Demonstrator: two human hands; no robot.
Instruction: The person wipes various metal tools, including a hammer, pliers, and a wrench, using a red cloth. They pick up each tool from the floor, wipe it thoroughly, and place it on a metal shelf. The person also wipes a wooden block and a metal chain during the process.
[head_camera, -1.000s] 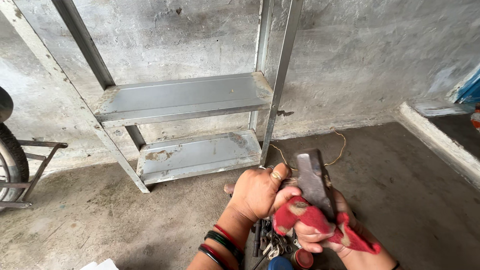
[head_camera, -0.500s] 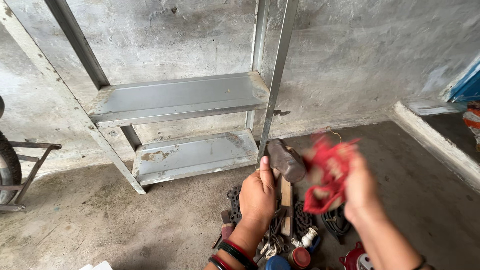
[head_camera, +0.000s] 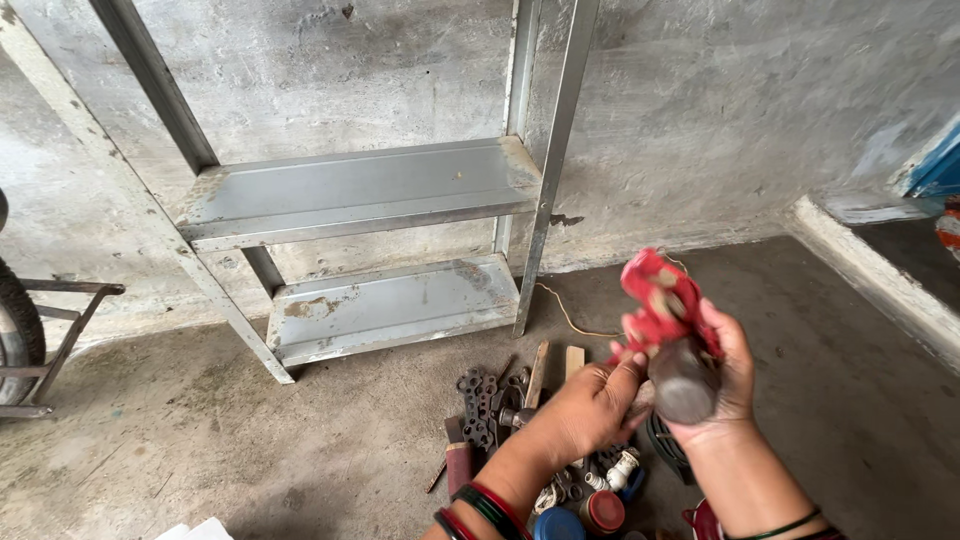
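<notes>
Both hands hold the tool (head_camera: 672, 330): right hand (head_camera: 720, 385) wraps its heavy steel head, left hand (head_camera: 590, 410) pinches beside it; red grips look safest.

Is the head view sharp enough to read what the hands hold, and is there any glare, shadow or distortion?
Head view: flat, even daylight, no glare, only soft shadows under the metal shelves. The red-handled tool is motion-blurred, so its shape is unclear. The right hand and left hand are slightly soft. The shelf uprights lean outward, a wide-angle effect.
</notes>
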